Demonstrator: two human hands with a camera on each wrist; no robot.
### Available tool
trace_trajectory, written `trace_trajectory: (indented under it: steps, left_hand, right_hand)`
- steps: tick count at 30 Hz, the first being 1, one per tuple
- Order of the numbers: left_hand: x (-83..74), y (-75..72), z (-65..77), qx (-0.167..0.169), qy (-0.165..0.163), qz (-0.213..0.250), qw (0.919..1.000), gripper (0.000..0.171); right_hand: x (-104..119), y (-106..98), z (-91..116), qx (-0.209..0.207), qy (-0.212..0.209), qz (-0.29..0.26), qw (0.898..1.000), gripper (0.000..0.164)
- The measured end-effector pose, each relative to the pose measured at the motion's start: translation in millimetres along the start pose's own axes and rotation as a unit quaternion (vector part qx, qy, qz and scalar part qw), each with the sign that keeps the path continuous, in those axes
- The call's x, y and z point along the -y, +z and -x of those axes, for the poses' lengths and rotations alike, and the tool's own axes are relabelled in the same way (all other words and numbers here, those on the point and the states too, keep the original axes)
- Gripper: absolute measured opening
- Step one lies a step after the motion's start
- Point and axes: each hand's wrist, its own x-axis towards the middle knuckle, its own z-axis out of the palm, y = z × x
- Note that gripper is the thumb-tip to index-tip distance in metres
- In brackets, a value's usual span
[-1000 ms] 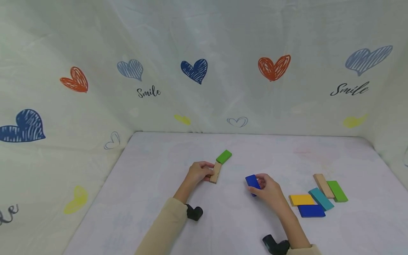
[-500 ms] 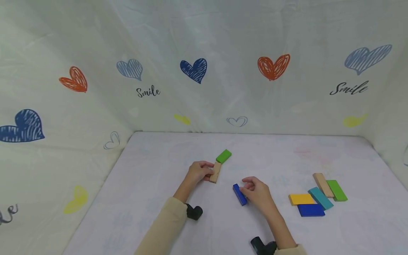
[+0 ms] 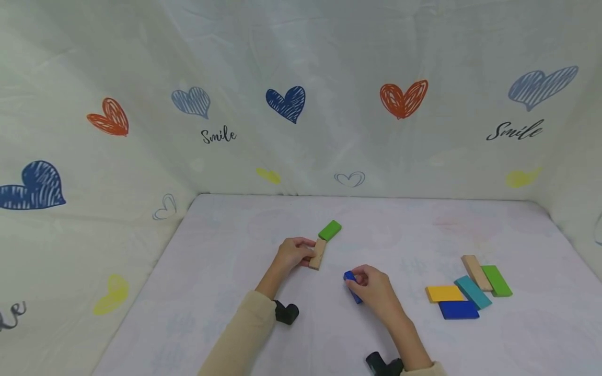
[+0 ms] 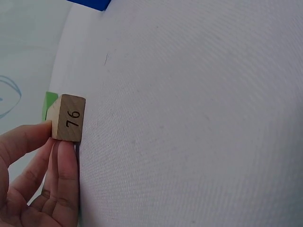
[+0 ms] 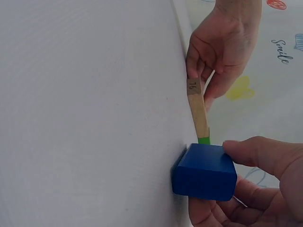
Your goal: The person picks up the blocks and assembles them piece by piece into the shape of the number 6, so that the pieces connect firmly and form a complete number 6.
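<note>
My left hand [image 3: 293,253] holds a bare wooden block [image 3: 317,254] on the table, thumb and fingertips against it. In the left wrist view the end of this wooden block [image 4: 71,118] bears the number 76. A green block [image 3: 330,230] touches its far end, set at an angle. To the right, my right hand [image 3: 373,290] pinches a dark blue block [image 3: 349,275] between thumb and fingers, part of it hidden by the fingers. The right wrist view has the blue block [image 5: 204,172] close up, apart from the wooden one.
At the right of the white table [image 3: 211,334] lie a yellow block [image 3: 444,294], another blue block [image 3: 459,310], a teal block [image 3: 473,292], a second wooden block [image 3: 477,272] and another green block [image 3: 497,281], close together. A light curtain [image 3: 338,146] with printed hearts stands behind.
My right hand has carried the blue block left and down, turning it on edge, and its fingers have then closed in around it. The left hand and its wooden block have stayed put.
</note>
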Motion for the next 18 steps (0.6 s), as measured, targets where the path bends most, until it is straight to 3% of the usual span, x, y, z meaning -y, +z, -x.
trace_trajectory:
  steps: [8, 18]
  left_hand:
    - [0.1, 0.8, -1.2, -0.007, -0.004, -0.002, 1.0000, 0.026]
    - [0.3, 1.8, -1.3, -0.010, -0.016, -0.008, 0.9998, 0.026]
  right_hand:
    - [9.3, 3.9, 2.9, -0.002, -0.004, -0.023, 1.000, 0.019]
    - [17.1, 24.7, 1.4, 0.020, -0.001, -0.059, 0.998, 0.024]
